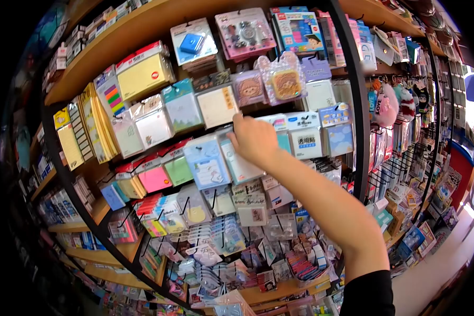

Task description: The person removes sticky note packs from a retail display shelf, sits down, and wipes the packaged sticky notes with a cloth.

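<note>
The right hand [254, 139] reaches to the lower right corner of a cream notepad [216, 109]; whether its fingers touch is unclear. Around that notepad hang a teal-topped pack [182, 108] just left, a yellow pad [144, 81] up and left, an eared pack [285, 83] right, and a blue pack [207, 164] below.

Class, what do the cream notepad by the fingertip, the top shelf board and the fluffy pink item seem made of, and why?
Cream notepad beside the right hand: probably matte paper, given its flat, pale face.
Top shelf board: smooth wood or wood-effect laminate, from its warm brown colour.
Fluffy pink item: likely faux fur, from its fuzzy surface.
</note>
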`<state>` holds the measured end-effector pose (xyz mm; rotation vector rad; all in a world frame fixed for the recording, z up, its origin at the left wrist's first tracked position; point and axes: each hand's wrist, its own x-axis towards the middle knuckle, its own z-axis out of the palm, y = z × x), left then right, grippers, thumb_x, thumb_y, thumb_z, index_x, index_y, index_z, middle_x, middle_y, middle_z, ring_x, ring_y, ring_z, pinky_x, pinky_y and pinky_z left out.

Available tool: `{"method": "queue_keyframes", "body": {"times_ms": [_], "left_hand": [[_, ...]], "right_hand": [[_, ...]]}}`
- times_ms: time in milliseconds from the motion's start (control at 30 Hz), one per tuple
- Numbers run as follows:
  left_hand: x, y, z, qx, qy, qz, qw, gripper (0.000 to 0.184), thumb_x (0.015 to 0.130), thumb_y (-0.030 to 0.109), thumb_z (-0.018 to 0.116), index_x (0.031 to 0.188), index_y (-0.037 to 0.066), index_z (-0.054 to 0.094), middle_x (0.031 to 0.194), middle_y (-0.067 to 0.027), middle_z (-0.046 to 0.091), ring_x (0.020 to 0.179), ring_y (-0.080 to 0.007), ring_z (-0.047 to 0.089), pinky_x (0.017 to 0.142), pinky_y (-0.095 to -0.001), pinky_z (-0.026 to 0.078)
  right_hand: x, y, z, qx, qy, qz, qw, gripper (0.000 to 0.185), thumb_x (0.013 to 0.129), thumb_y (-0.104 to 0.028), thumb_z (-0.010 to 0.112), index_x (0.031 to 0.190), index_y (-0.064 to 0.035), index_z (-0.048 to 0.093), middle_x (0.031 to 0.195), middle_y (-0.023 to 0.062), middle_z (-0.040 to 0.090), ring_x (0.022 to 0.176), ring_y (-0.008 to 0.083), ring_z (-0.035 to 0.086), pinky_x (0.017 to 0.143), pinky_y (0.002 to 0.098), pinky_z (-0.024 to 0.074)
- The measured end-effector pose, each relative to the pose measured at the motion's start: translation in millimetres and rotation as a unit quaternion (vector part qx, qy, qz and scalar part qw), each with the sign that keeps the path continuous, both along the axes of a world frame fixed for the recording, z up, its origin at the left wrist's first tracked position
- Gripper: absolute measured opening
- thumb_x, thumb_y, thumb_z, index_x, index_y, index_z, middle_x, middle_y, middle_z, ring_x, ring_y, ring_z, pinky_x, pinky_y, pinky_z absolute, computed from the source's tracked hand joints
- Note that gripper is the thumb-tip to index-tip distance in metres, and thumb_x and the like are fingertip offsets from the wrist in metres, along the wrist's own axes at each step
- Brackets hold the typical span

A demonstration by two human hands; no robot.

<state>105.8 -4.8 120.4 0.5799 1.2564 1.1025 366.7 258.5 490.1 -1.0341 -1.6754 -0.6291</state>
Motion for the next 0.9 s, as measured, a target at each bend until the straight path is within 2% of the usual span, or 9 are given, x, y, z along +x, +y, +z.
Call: {"method": "queue_keyframes", "body": {"times_ms": [67,167,233,300,400,500,600,800,900], "left_hand": [[-18.4,3.0,-32.4,-0.009,-0.127,-0.001,0.992,0.034,0.085,0.024,0.050,0.110,0.001,0.052,0.099,-0.0096,0.057,0.091,-0.0211,0.055,0.080,-0.0346,0.047],[-27.8,0.2,-31.0,-0.002,-0.093,-0.014,0.996,0.031,0.087,0.022,0.047,0.108,0.000,0.052,0.098,-0.0109,0.057,0.091,-0.0208,0.056,0.079,-0.0331,0.048],[-28.5,-10.3,-23.3,0.148,0.116,-0.075,0.979,0.029,0.087,0.022,0.048,0.105,0.000,0.053,0.095,-0.0094,0.058,0.090,-0.0199,0.055,0.076,-0.0309,0.047],[-32.8,-3.8,-26.9,0.012,-0.142,0.002,0.990,0.028,0.086,0.022,0.049,0.103,0.001,0.055,0.093,-0.0086,0.058,0.090,-0.0197,0.055,0.076,-0.0317,0.046],[-31.4,-8.8,-13.5,0.037,-0.103,0.009,0.994,0.028,0.084,0.023,0.051,0.101,0.001,0.056,0.093,-0.0083,0.059,0.091,-0.0200,0.055,0.079,-0.0332,0.046],[-39.3,-8.5,-20.6,0.007,-0.178,0.007,0.984,0.029,0.082,0.022,0.052,0.102,0.001,0.056,0.095,-0.0084,0.059,0.093,-0.0205,0.055,0.084,-0.0337,0.044],[-35.9,-19.1,-0.8,0.084,-0.043,-0.003,0.995,0.031,0.079,0.021,0.054,0.103,0.002,0.056,0.097,-0.0087,0.058,0.095,-0.0220,0.054,0.087,-0.0344,0.042],[-44.4,-14.8,-31.6,0.039,-0.115,0.059,0.991,0.039,0.076,0.020,0.057,0.110,0.002,0.051,0.098,-0.0085,0.058,0.094,-0.0249,0.055,0.085,-0.0377,0.044],[-59.1,-10.6,-71.3,0.018,-0.208,0.021,0.978,0.041,0.076,0.020,0.057,0.112,0.003,0.049,0.099,-0.0094,0.058,0.093,-0.0259,0.056,0.082,-0.0404,0.047]], "right_hand": [[-8.2,-2.9,13.1,-0.026,-0.074,-0.074,0.994,0.010,0.066,-0.007,0.060,0.076,-0.0044,0.059,0.074,0.0153,0.063,0.069,0.0282,0.064,0.059,0.0367,0.0513],[-18.9,-8.0,28.0,-0.072,-0.162,-0.157,0.972,0.010,0.070,-0.009,0.058,0.076,-0.0096,0.067,0.079,0.0098,0.066,0.076,0.0243,0.065,0.060,0.0326,0.0511],[-26.7,-7.8,33.2,-0.099,-0.189,-0.196,0.957,0.013,0.073,-0.011,0.058,0.080,-0.0120,0.069,0.083,0.0070,0.067,0.078,0.0228,0.065,0.059,0.0316,0.0508],[-31.6,-8.4,36.9,-0.136,-0.193,-0.215,0.948,0.014,0.074,-0.012,0.058,0.083,-0.0119,0.069,0.086,0.0069,0.067,0.080,0.0221,0.065,0.060,0.0316,0.0508],[-37.3,-4.1,37.5,-0.162,-0.198,-0.239,0.937,0.016,0.075,-0.014,0.057,0.086,-0.0122,0.069,0.087,0.0055,0.067,0.080,0.0216,0.065,0.059,0.0326,0.0508],[-42.4,1.9,36.9,-0.182,-0.196,-0.257,0.929,0.017,0.075,-0.015,0.057,0.087,-0.0129,0.069,0.088,0.0042,0.067,0.080,0.0208,0.065,0.058,0.0329,0.0507],[-46.6,6.8,33.0,-0.205,-0.201,-0.280,0.916,0.019,0.076,-0.015,0.056,0.089,-0.0142,0.069,0.090,0.0033,0.067,0.082,0.0199,0.065,0.058,0.0328,0.0505],[-46.8,11.6,30.6,-0.199,-0.195,-0.286,0.917,0.019,0.077,-0.016,0.054,0.089,-0.0141,0.068,0.091,0.0043,0.067,0.084,0.0204,0.064,0.062,0.0330,0.0503],[-42.4,12.2,28.7,-0.183,-0.222,-0.284,0.915,0.018,0.077,-0.016,0.054,0.087,-0.0134,0.068,0.091,0.0060,0.066,0.084,0.0209,0.064,0.065,0.0320,0.0501]]}}
